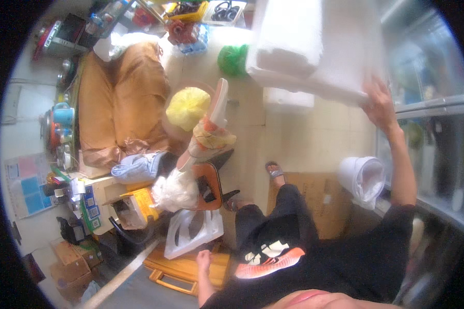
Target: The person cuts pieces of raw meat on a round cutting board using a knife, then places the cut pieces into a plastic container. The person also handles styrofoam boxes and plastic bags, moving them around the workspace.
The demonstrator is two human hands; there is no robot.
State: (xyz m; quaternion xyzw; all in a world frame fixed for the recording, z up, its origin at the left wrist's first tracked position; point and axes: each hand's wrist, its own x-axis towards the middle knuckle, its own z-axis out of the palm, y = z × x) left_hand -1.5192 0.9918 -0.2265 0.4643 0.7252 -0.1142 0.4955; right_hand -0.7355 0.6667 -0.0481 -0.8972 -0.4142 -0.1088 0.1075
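My right hand [379, 101] is stretched forward at the upper right, its fingers against the near edge of a large white foam box or board [348, 50]. Whether the fingers grip that edge is blurred. A white foam block [288, 42] stands on or against it. My left hand [205, 259] hangs low with curled fingers, above a wooden folding chair or stool [216, 266]. Close in front of this hand lies a white foam packing frame [193, 233] with round cut-outs. Nothing shows plainly inside the left hand.
Left of me are a brown-covered sofa [123, 100], a yellow bag [188, 108], an orange-rimmed stool [212, 185] and a cluttered counter [100, 193]. Flattened cardboard [313, 204] lies by my feet. A lined white bin [365, 179] stands beside the glass-fronted cabinet [437, 143]. A green bag [233, 60] lies ahead.
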